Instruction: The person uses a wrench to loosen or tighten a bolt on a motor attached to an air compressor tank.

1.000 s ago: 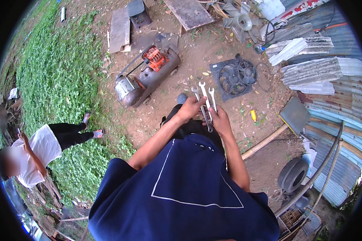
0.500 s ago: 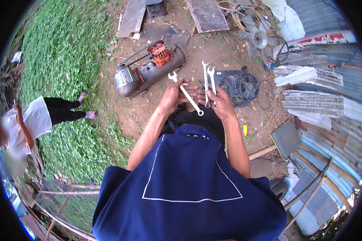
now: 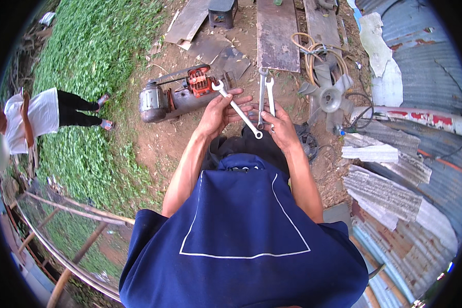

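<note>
Left hand: the left hand (image 3: 216, 115), just above the middle of the frame, grips the leftmost wrench (image 3: 239, 111) by the thumb, its other fingers stretched out toward the right.
Leftmost wrench: silver, slanting from its open end at upper left to its ring end at lower right.
Right hand: the right hand (image 3: 285, 131), just right of the frame's middle, is closed around the lower parts of two more, the middle wrench (image 3: 262, 97) and the rightmost wrench (image 3: 270, 96).
Pair: nearly parallel, open ends toward the top of the frame, close beside the left hand's fingertips.
Shirt: a navy shirt (image 3: 246, 220) with a pale outline fills the lower centre.
Compressor: a rusty compressor (image 3: 182, 100) with an orange pump head (image 3: 200, 83) lies on the soil, upper left of centre.
Upper right: a grey fan blade (image 3: 330, 99) lies below a coiled tan hose (image 3: 308, 50).
Top: a dark stool (image 3: 222, 14) stands left of a worn board (image 3: 277, 38).
Right edge: corrugated sheets (image 3: 416, 61).
Far left: another person (image 3: 38, 115) in a white top, beside green plants (image 3: 95, 87).
</note>
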`<act>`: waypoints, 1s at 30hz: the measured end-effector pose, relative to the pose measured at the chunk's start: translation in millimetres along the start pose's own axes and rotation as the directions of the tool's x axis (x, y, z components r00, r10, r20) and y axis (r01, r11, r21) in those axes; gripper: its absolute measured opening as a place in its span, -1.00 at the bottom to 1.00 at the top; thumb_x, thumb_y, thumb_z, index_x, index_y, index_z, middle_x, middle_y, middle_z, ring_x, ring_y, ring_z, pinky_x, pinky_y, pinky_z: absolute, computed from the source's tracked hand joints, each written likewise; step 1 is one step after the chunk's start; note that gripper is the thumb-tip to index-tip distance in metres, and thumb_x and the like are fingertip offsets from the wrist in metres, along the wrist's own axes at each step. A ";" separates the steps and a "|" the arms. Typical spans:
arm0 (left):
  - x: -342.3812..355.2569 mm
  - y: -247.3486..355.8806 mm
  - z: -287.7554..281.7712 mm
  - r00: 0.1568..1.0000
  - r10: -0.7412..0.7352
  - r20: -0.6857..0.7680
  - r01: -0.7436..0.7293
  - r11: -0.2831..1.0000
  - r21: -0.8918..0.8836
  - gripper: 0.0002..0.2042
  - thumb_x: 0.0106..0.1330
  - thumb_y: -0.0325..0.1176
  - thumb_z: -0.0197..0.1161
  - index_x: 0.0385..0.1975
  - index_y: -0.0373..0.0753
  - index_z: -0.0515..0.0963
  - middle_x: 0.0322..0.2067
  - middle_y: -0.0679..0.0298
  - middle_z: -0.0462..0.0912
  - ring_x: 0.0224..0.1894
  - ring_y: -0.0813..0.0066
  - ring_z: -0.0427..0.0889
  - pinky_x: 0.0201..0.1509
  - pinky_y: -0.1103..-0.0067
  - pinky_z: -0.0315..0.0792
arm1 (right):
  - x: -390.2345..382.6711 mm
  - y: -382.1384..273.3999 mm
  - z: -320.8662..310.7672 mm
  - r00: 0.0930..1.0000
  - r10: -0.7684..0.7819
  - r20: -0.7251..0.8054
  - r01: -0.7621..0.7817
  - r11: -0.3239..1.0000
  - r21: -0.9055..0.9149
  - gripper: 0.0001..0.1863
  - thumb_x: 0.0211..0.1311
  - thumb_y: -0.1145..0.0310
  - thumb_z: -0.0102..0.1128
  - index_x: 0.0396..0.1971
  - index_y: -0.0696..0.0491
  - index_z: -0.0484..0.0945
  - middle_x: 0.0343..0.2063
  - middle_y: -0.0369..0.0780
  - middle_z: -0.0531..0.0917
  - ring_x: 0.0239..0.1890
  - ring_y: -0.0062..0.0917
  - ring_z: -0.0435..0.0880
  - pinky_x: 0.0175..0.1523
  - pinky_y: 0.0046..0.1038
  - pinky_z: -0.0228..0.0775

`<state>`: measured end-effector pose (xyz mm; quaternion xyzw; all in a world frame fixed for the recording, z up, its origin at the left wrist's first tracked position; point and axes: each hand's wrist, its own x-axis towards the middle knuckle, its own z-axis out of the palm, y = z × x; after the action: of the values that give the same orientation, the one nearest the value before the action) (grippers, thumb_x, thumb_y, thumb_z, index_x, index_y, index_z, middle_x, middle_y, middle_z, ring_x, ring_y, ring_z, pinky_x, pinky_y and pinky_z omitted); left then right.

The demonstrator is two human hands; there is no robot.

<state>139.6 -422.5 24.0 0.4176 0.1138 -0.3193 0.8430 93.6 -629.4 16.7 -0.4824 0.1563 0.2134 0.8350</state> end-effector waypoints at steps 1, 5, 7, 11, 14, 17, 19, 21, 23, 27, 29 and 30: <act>5.8 -0.5 4.5 1.000 0.027 0.001 -0.027 1.000 -0.014 -0.59 0.54 -0.24 -0.12 0.23 -0.40 0.24 0.10 -0.11 0.51 0.05 0.12 0.62 0.17 0.26 0.55 | 4.9 -9.2 -5.5 1.000 0.003 0.014 -0.003 1.000 -0.014 -0.59 0.37 0.48 0.03 0.19 0.12 0.31 0.05 -0.10 0.56 -0.04 -0.32 0.67 -0.04 -0.30 0.58; 20.3 -8.8 17.9 0.993 0.116 -0.034 -0.118 0.991 -0.064 -0.58 0.52 -0.21 -0.06 0.19 -0.43 0.29 0.10 -0.06 0.52 0.07 0.17 0.62 0.18 0.27 0.55 | 10.8 -35.9 -19.7 0.995 0.042 0.086 -0.037 0.998 -0.055 -0.60 0.38 0.50 -0.02 0.19 0.15 0.27 0.09 -0.09 0.53 -0.05 -0.37 0.67 -0.02 -0.36 0.58; 24.7 -16.4 19.0 0.986 0.155 -0.058 -0.161 0.981 -0.107 -0.58 0.52 -0.21 -0.05 0.19 -0.43 0.30 0.10 -0.05 0.53 0.08 0.17 0.62 0.17 0.28 0.55 | 13.9 -40.0 -27.0 0.990 0.059 0.130 -0.052 0.997 -0.060 -0.59 0.38 0.51 -0.05 0.21 0.15 0.26 0.13 -0.08 0.51 -0.04 -0.37 0.67 0.01 -0.37 0.57; 29.4 -21.7 22.6 0.970 0.211 -0.120 -0.233 0.950 -0.207 -0.59 0.51 -0.22 -0.02 0.16 -0.43 0.33 0.06 -0.03 0.56 0.04 0.18 0.64 0.12 0.32 0.59 | 23.7 -43.4 -35.9 0.965 0.049 0.256 -0.042 0.999 -0.032 -0.54 0.37 0.55 -0.06 0.26 0.15 0.22 0.18 -0.06 0.47 -0.02 -0.36 0.66 0.04 -0.35 0.57; 35.4 -24.8 20.2 0.957 0.208 -0.202 -0.248 0.949 -0.194 -0.64 0.50 -0.22 0.01 0.09 -0.39 0.40 -0.03 0.01 0.63 -0.06 0.25 0.69 0.01 0.41 0.65 | 27.3 -46.6 -39.8 0.957 0.052 0.286 -0.043 0.998 -0.036 -0.50 0.36 0.58 -0.05 0.29 0.15 0.20 0.19 -0.05 0.46 -0.01 -0.35 0.65 0.06 -0.33 0.57; 39.1 -28.3 16.9 0.949 0.193 -0.250 -0.240 0.956 -0.172 -0.69 0.49 -0.23 0.02 0.01 -0.34 0.45 -0.14 0.07 0.68 -0.16 0.31 0.73 -0.10 0.48 0.68 | 26.6 -53.2 -37.3 0.953 0.050 0.298 -0.042 0.999 -0.034 -0.48 0.35 0.58 -0.04 0.31 0.16 0.17 0.21 -0.05 0.44 -0.01 -0.35 0.64 0.07 -0.31 0.58; 40.7 -25.5 26.0 0.931 0.163 -0.328 -0.222 0.963 -0.152 -0.73 0.51 -0.23 -0.01 -0.05 -0.31 0.46 -0.24 0.14 0.70 -0.32 0.38 0.74 -0.26 0.53 0.68 | 27.9 -56.4 -36.6 0.957 0.034 0.289 -0.025 0.999 -0.035 -0.47 0.36 0.58 -0.04 0.31 0.16 0.16 0.23 -0.04 0.42 -0.01 -0.35 0.64 0.07 -0.29 0.59; 40.0 -25.7 28.6 0.933 0.163 -0.322 -0.211 0.970 -0.120 -0.72 0.52 -0.21 -0.04 -0.05 -0.31 0.45 -0.25 0.14 0.69 -0.41 0.41 0.72 -0.38 0.56 0.65 | 27.4 -58.4 -33.8 0.956 0.027 0.293 -0.021 0.999 -0.024 -0.47 0.36 0.57 -0.03 0.32 0.16 0.16 0.25 -0.04 0.41 -0.01 -0.35 0.63 0.06 -0.29 0.59; 41.1 -23.4 34.9 0.928 0.168 -0.332 -0.221 0.966 -0.130 -0.71 0.54 -0.19 -0.06 -0.05 -0.30 0.43 -0.31 0.18 0.68 -0.60 0.50 0.62 -0.59 0.63 0.51 | 26.6 -58.5 -29.8 0.955 0.022 0.297 -0.019 1.000 -0.011 -0.46 0.36 0.55 -0.02 0.32 0.16 0.17 0.26 -0.05 0.40 0.00 -0.35 0.63 0.05 -0.29 0.60; 44.6 -23.4 38.7 0.933 0.205 -0.295 -0.220 0.975 -0.019 -0.70 0.55 -0.26 -0.12 0.13 -0.26 0.32 -0.24 0.22 0.63 -0.72 0.68 0.28 -0.69 0.72 0.13 | 22.8 -62.8 -24.3 0.951 0.028 0.308 -0.027 1.000 -0.008 -0.45 0.38 0.51 -0.01 0.35 0.13 0.16 0.28 -0.09 0.39 0.01 -0.34 0.62 0.02 -0.30 0.60; 44.6 -21.7 43.5 0.926 0.215 -0.309 -0.218 0.976 0.026 -0.64 0.56 -0.28 -0.15 0.28 -0.19 0.21 -0.17 0.20 0.61 -0.69 0.70 0.25 -0.68 0.74 0.08 | 23.6 -58.7 -24.3 0.952 0.030 0.305 -0.028 1.000 -0.009 -0.43 0.37 0.50 0.01 0.36 0.13 0.14 0.28 -0.08 0.37 0.02 -0.31 0.62 0.00 -0.27 0.60; 44.5 -18.5 47.2 0.919 0.219 -0.328 -0.221 0.975 0.032 -0.62 0.56 -0.27 -0.15 0.32 -0.13 0.15 -0.15 0.19 0.60 -0.68 0.70 0.26 -0.67 0.74 0.09 | 26.4 -55.1 -26.0 0.956 0.022 0.293 -0.022 1.000 -0.003 -0.41 0.37 0.49 0.03 0.37 0.13 0.12 0.29 -0.06 0.36 0.03 -0.28 0.62 0.00 -0.24 0.60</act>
<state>158.7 -487.2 21.4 0.4727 0.2062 -0.1479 0.8439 142.8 -671.1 32.4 -0.4436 0.0363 0.2918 0.8466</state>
